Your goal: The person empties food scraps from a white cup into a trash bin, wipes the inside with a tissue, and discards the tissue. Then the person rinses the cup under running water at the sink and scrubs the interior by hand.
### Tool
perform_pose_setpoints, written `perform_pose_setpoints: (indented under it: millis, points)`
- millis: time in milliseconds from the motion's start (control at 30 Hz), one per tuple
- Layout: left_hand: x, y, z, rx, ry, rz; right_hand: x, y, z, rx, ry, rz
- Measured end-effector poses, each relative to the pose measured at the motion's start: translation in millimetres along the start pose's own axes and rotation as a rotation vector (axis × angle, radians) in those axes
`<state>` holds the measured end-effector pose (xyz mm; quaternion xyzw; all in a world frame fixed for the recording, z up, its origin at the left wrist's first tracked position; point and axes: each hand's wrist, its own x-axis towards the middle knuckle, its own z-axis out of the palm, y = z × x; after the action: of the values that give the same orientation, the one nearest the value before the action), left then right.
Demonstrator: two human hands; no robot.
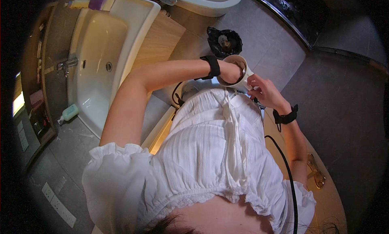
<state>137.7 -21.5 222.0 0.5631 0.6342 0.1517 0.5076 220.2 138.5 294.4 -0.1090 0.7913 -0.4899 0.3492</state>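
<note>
A large white mug (243,84) is held in front of my lap, its opening turned up toward me. My left hand (231,72) reaches down inside it; the fingers are hidden by the rim, so whether they grip anything cannot be seen. Something brownish shows along the inner wall of the mug. On the right side, my right hand (265,90) has its fingers closed around the mug's handle. Just beyond the mug, a waste bin lined with a black plastic bag (212,41) stands on the floor with some pale and brown refuse in it.
To my left is a white washbasin (94,51) with a chrome tap (67,65) and a soap bottle (70,113). A toilet (209,7) stands ahead. Behind my right arm is a door with a brass handle (317,173). A black cable (284,161) runs down my right side.
</note>
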Motion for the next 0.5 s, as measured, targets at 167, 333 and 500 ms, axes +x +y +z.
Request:
perform_pose_setpoints:
  millis: [167, 333, 500]
  points:
    - [3, 0, 3, 0.080, -0.047, 0.041, -1, 2, 3, 0.000, 0.011, 0.004]
    - [-6, 5, 4, -0.091, 0.029, -0.027, -3, 3, 5, -0.007, 0.022, -0.020]
    - [-6, -4, 14, -0.357, 0.108, -0.052, -3, 0, 8, -0.008, 0.019, -0.035]
